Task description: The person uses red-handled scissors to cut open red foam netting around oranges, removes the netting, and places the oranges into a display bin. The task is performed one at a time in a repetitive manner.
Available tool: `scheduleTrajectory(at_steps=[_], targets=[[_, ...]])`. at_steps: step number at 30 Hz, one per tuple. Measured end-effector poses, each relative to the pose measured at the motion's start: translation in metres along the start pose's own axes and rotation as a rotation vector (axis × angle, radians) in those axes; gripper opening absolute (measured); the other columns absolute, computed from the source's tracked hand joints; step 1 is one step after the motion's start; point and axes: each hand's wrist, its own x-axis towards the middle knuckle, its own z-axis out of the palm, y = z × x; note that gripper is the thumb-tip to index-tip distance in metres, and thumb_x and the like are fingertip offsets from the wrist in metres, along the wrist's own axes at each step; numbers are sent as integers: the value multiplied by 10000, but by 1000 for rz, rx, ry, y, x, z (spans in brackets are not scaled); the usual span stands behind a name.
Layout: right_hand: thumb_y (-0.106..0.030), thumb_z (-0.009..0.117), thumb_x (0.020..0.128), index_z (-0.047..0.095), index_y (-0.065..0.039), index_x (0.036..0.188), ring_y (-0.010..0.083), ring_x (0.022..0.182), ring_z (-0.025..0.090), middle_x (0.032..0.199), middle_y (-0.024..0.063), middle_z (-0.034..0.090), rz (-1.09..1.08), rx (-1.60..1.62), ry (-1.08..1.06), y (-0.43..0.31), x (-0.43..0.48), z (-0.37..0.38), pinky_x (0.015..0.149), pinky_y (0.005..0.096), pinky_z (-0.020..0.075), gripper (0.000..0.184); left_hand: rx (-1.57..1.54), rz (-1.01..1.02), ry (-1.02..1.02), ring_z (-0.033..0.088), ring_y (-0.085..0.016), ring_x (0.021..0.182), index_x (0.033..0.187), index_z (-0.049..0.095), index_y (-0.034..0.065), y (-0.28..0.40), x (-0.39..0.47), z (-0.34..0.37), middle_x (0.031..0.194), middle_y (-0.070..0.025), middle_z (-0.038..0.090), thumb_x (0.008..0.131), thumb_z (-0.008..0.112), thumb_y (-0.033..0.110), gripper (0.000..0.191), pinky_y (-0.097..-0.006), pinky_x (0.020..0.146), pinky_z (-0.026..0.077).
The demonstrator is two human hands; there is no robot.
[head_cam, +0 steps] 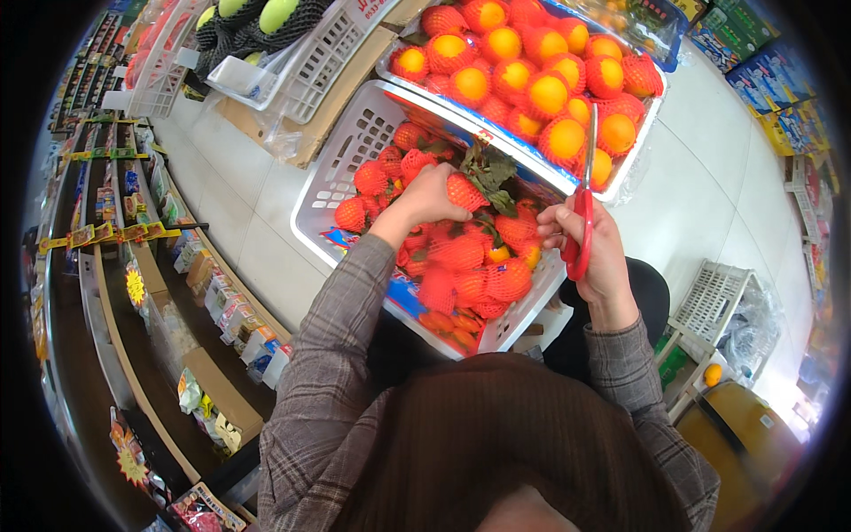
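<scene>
My left hand (431, 198) is over the white plastic basket (312, 193), its fingers round an orange in a red foam net (463, 192). Green leaves (490, 176) lie against that fruit's right side. Several more netted oranges (459, 256) fill the basket, some with leaves among them. Over the basket's right side, my right hand (595, 249) holds red-handled scissors (584, 206) by the handles, the blades pointing up and away from me. The blades look closed. Beyond the basket, a white-rimmed crate (655, 126) holds several oranges in red nets, open at the top.
Store shelves (110, 299) with packaged goods curve along the left. A crate with green fruit in black nets (319, 60) stands on cardboard at the upper left. To the right are a small white basket (710, 299), clear plastic wrap and a yellow-brown stool or box (738, 439).
</scene>
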Motion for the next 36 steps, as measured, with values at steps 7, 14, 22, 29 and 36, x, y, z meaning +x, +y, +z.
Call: scheduleTrajectory(at_steps=[7,14,22,29,36], targets=[[-117,696,928,550,-29,1068,138,868,665,989,91,689,-25,-284,-107,7,-11,11,767,270,535,221,-1486,-168,-262,628,-251,1204,1422,482,33,24,-97,-3,1345,-149,614,929,693,354,625,-419,972,531],[39,750,839,543,26,1196,128,1160,584,1267,106,635,-232,-490,-371,38,-17,24,1005,296,484,413,-1883,2,-313,520,-250,1343,1537,344,90,39,-146,38,1470,-104,510,897,738,245,768,-437,1100,449],[46,691,800,559,-1,987,187,903,601,914,97,598,-391,-715,-326,59,-25,31,806,310,495,233,-1877,23,-171,510,-240,1335,1526,328,136,38,-160,66,1455,-84,502,849,727,2,798,-447,1132,412],[-10,705,647,523,-22,901,402,890,585,894,178,585,-755,-1023,-461,73,-37,37,758,459,494,313,-1990,16,-131,537,-233,1280,1515,342,159,27,-151,76,1433,-89,504,946,638,83,645,-428,1080,440],[-30,730,629,548,-33,897,384,900,604,889,157,609,-801,-1098,-512,85,-46,41,779,446,505,324,-1924,-16,-95,513,-273,1321,1535,318,135,39,-154,66,1453,-134,475,913,694,102,727,-488,1102,426]])
